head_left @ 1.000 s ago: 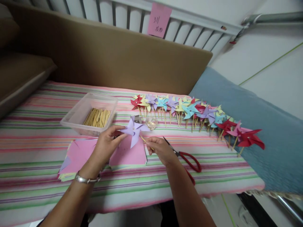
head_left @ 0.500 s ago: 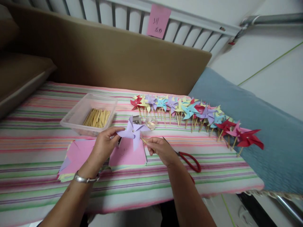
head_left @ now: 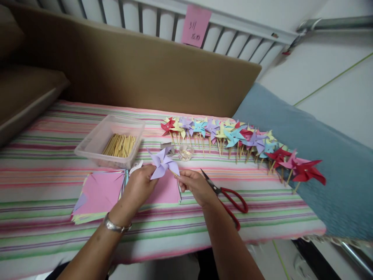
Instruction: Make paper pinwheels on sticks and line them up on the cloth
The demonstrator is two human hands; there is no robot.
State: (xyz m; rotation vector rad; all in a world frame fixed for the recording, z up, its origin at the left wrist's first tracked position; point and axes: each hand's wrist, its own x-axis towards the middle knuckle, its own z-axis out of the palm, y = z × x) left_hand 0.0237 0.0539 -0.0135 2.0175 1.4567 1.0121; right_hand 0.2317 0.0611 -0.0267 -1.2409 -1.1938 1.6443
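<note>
A lilac paper pinwheel (head_left: 162, 162) is held up over a stack of pink paper sheets (head_left: 166, 190). My left hand (head_left: 142, 182) is closed on the pinwheel's left side, its fingertips partly hidden behind the paper. Close to the lower right blade, my right hand (head_left: 194, 186) pinches a short wooden stick (head_left: 175, 173); the blade partly covers the stick. Just past the pinwheel sit a small box of metal pins (head_left: 168, 150) and a small round clear container (head_left: 185, 152). Red-handled scissors (head_left: 233, 199) lie to the right of my right hand.
A clear plastic box (head_left: 87, 149) holds wooden sticks at the back left. Pink cut sheets (head_left: 100, 190) lie stacked at the left. Finished pinwheels (head_left: 233, 136) form a long row toward the right. A cardboard panel (head_left: 145, 74) stands behind the striped cloth (head_left: 186, 237).
The pinwheel has turned and tilted. My left hand has shifted right and lower, its fingers now tucked behind the paper. My right hand has barely moved.
</note>
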